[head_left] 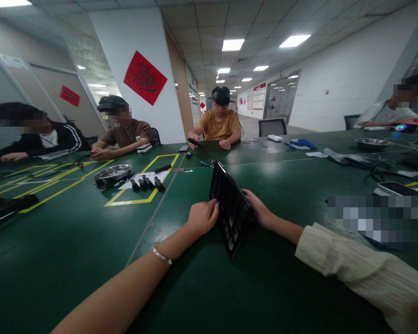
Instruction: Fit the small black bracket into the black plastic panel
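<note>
A thin black tablet stands tilted on its edge in front of me, above the green table. Its dark face is turned towards my left, and faint lighter patches show on the lower part. My left hand is closed at its left edge, with the thumb and curled fingers pressed to it. Behind the right edge, my right hand grips the tablet; most of those fingers are hidden by it.
On the green table, several black cylindrical parts lie on white paper beside a metal bowl. Small tools rest beyond the tablet. A pixelated bag-like item and cables are on the right. Co-workers sit around.
</note>
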A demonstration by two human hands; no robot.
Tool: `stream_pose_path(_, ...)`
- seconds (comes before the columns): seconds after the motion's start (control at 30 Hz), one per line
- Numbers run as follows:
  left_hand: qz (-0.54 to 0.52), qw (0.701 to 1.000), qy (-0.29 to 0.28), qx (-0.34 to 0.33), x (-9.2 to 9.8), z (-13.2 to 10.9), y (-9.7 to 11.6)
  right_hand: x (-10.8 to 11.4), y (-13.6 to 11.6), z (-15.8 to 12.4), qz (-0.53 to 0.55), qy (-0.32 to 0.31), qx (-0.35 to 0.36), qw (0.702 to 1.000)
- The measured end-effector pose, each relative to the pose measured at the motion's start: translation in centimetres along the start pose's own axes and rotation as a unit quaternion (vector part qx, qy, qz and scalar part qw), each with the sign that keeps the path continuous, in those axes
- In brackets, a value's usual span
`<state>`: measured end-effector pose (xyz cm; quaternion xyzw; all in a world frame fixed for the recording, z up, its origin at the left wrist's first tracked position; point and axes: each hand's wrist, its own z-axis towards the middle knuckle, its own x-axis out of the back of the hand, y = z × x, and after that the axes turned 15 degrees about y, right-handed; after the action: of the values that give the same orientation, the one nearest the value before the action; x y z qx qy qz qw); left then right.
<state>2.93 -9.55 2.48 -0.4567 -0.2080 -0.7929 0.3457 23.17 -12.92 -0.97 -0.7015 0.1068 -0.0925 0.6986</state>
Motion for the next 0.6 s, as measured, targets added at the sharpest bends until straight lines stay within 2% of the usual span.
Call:
stream_pose_path(0.23,-0.044,0.999,0.004,0.018,-0.2,0.2,-0.3,-0.2,-1.2,-0.6,0.011,-0.014,-0.015,1.0)
stream_pose_path(0.6,-0.133,0.99,0.033,0.014,-1.5,0.5,-1.5,0.5,-1.1,-1.1,0.03,-0.041,0.023,0.998)
